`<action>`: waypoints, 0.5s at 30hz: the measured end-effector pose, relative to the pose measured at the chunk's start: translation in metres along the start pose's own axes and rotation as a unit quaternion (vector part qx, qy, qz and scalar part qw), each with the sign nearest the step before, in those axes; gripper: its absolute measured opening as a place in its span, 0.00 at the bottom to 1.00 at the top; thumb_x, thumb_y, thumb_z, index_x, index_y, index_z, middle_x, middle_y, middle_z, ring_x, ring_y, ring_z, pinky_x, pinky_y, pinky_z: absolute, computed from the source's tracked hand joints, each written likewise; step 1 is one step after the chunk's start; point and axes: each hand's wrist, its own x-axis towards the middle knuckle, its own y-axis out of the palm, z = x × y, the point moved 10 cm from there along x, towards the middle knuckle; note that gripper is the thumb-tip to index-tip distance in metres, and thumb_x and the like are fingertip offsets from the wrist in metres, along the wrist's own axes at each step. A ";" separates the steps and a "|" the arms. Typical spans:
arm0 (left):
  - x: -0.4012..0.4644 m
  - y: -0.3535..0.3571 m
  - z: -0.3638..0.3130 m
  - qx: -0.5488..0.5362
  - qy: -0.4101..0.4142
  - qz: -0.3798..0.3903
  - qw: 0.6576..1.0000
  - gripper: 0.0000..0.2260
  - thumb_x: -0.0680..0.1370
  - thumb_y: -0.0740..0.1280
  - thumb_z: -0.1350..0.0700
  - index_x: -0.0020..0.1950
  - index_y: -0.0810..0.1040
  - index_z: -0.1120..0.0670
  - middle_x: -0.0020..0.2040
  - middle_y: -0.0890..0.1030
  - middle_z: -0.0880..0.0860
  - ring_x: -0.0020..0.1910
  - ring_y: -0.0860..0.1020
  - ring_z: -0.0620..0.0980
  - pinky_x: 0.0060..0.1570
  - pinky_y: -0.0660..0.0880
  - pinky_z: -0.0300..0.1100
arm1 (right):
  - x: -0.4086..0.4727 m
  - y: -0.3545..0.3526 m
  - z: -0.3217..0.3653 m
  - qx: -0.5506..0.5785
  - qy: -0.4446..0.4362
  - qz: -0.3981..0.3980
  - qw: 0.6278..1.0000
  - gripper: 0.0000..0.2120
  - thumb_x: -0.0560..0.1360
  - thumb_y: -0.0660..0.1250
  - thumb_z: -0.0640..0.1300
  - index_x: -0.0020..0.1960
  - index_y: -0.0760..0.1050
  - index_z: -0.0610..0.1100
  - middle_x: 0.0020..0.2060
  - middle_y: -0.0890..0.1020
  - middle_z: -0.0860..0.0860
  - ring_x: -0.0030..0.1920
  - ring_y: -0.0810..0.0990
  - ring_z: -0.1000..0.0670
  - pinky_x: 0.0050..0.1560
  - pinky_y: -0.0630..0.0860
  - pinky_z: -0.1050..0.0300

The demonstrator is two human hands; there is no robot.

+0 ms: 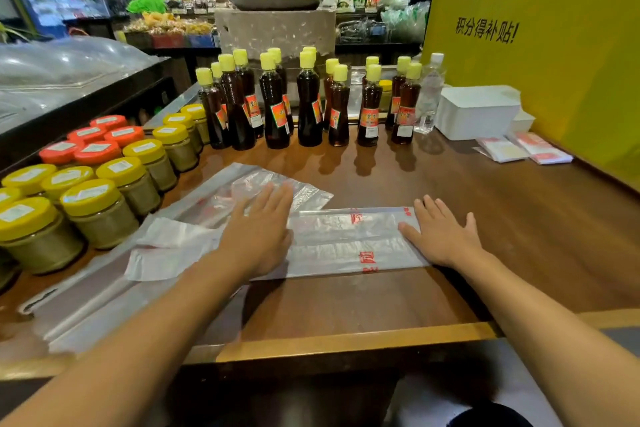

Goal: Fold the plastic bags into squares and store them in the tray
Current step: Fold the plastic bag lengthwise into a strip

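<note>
On the wooden table point(381, 295), right at the middle of the view, lies a plastic bag point(349, 241) folded into a long flat strip with red print, running from nine o'clock to three o'clock. The left hand point(259, 236) lies flat on the strip's nine o'clock end, fingers straight and together, pressing it down. The right hand point(441, 234) lies flat at the three o'clock end, fingers spread, its thumb on the plastic and the rest on the wood just beside it. Neither hand grips anything.

More loose bags point(114, 291) lie spread toward eight o'clock, reaching under the left forearm. At two o'clock stands a white tray point(476, 114), and just beside it, nearer the person, lie small folded squares point(523, 149) with red print, on the table and not in the tray. Along twelve o'clock stands a row of dark bottles point(277, 104) with yellow caps, and a clear bottle point(429, 94) stands next to the tray. At ten o'clock sit jars point(100, 208) with yellow and orange lids. A yellow sign point(554, 45) with black writing rises at one o'clock.
</note>
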 end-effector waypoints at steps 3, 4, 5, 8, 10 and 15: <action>-0.002 -0.008 -0.093 -0.114 0.113 -0.017 0.987 0.29 0.83 0.61 0.44 0.81 0.52 0.44 0.81 0.59 0.47 0.77 0.63 0.51 0.74 0.64 0.52 | 0.001 -0.002 -0.001 0.012 0.000 0.008 1.000 0.36 0.81 0.43 0.68 0.82 0.43 0.52 0.82 0.43 0.53 0.81 0.41 0.49 0.76 0.41 0.30; -0.004 -0.002 -0.113 -0.104 0.141 -0.008 0.985 0.28 0.83 0.59 0.42 0.81 0.54 0.42 0.81 0.61 0.46 0.76 0.65 0.50 0.72 0.66 0.52 | 0.002 -0.002 -0.002 0.013 0.000 0.012 1.000 0.35 0.81 0.43 0.68 0.82 0.43 0.53 0.82 0.43 0.52 0.81 0.41 0.49 0.76 0.40 0.30; -0.006 0.007 -0.125 -0.085 0.158 0.002 0.984 0.26 0.83 0.57 0.41 0.80 0.55 0.41 0.80 0.61 0.46 0.76 0.65 0.50 0.70 0.68 0.52 | 0.002 -0.002 -0.003 0.015 0.002 0.014 1.000 0.35 0.81 0.43 0.69 0.82 0.44 0.53 0.82 0.43 0.52 0.81 0.41 0.48 0.76 0.41 0.29; -0.007 0.031 -0.126 -0.060 0.173 0.019 0.983 0.22 0.84 0.53 0.40 0.78 0.62 0.42 0.79 0.64 0.46 0.77 0.62 0.48 0.68 0.65 0.51 | 0.004 0.000 -0.001 0.017 -0.005 0.030 0.999 0.35 0.81 0.43 0.69 0.82 0.43 0.54 0.82 0.42 0.52 0.81 0.40 0.48 0.75 0.40 0.29; -0.008 0.039 -0.121 -0.076 0.165 0.029 0.983 0.23 0.84 0.51 0.40 0.79 0.61 0.42 0.81 0.59 0.44 0.79 0.56 0.44 0.71 0.60 0.50 | 0.006 -0.001 -0.002 0.034 -0.025 0.060 0.997 0.35 0.80 0.43 0.69 0.82 0.43 0.54 0.82 0.40 0.52 0.81 0.39 0.47 0.75 0.39 0.28; -0.009 0.044 -0.118 -0.092 0.153 0.037 0.983 0.24 0.84 0.51 0.39 0.80 0.59 0.40 0.82 0.55 0.41 0.80 0.51 0.41 0.73 0.55 0.48 | -0.018 -0.023 -0.035 0.196 -0.078 0.056 0.976 0.30 0.82 0.49 0.66 0.80 0.56 0.55 0.81 0.53 0.52 0.80 0.56 0.45 0.78 0.52 0.40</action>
